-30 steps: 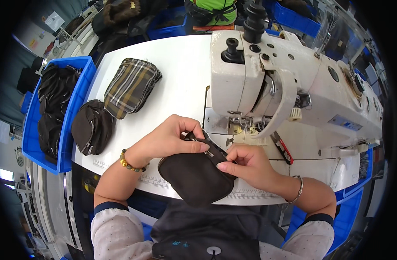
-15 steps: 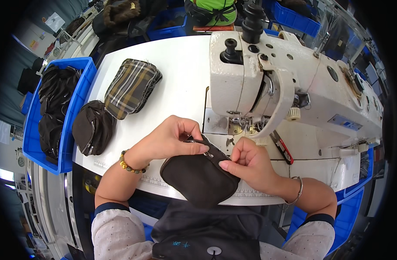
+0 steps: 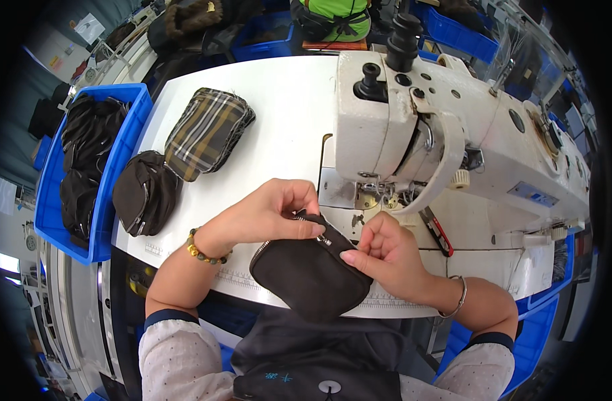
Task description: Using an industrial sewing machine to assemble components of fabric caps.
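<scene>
A small black zippered pouch (image 3: 309, 277) hangs between my hands over the near edge of the white table, in front of the sewing machine. My left hand (image 3: 282, 212) pinches its upper left part, thumb pressed on the fabric next to the zipper. The zipper's metal slider (image 3: 325, 240) lies between the two thumbs. My right hand (image 3: 384, 252) grips the pouch's upper right edge between thumb and curled fingers. What the fingertips do behind the fabric is hidden.
The white sewing machine (image 3: 413, 113) stands at the right, with a red and black cutter (image 3: 436, 230) beside it. At the left lie a plaid piece (image 3: 209, 130), another black pouch (image 3: 145, 194) and a blue bin (image 3: 125, 150) of black pouches. A person in green (image 3: 336, 13) is beyond.
Both hands keep their hold on the pouch and have barely moved. The whole view has shifted slightly, with the sewing machine appearing a little farther right.
</scene>
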Motion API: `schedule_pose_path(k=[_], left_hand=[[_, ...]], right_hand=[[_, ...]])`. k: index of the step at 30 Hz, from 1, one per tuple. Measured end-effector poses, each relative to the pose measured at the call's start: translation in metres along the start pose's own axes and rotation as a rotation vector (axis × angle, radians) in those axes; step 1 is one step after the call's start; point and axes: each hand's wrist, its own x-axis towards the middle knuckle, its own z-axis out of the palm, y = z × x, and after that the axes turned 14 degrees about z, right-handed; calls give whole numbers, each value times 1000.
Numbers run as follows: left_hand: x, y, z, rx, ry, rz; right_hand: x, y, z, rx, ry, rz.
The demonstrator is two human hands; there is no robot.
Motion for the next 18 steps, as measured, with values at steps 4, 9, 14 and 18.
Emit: schedule_pose_path(k=[4, 9, 14, 18], left_hand=[[0, -1, 7, -6, -29, -24], [0, -4, 6, 107, -140, -47], [0, 0, 6, 101, -98, -80], [-1, 3, 3, 104, -90, -87]], right_hand=[[-2, 1, 5, -2, 7, -38], [-1, 0, 6, -31, 19, -61], [-1, 4, 4, -52, 36, -62], [-1, 1, 5, -71, 60, -76]])
